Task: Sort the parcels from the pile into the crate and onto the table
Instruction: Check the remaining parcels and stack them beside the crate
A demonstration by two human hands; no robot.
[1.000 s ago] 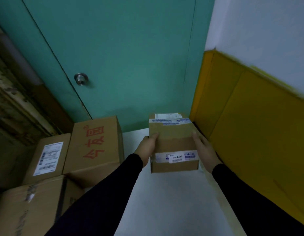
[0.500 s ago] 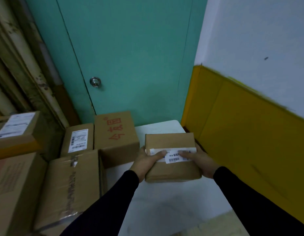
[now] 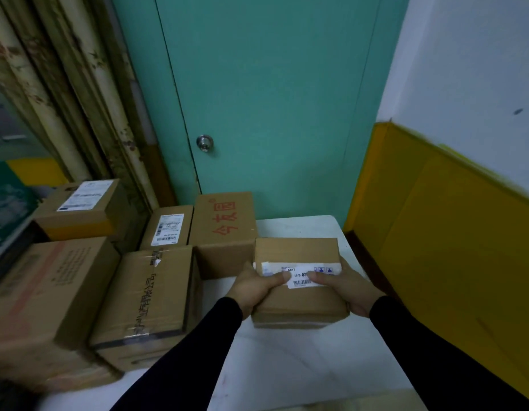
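parcel (image 3: 297, 280) over white desk (image 3: 302, 360), right of pile (image 3: 138, 292) | left hand (image 3: 254, 287), right hand (image 3: 347, 284) clamp its sides, thumbs on label | risk: thumb-only grip slips, parcel drops on edge

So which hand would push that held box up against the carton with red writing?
Probably the right hand: it grips the parcel on the side away from the red-lettered carton, so it can push that way. The left hand sits between them.
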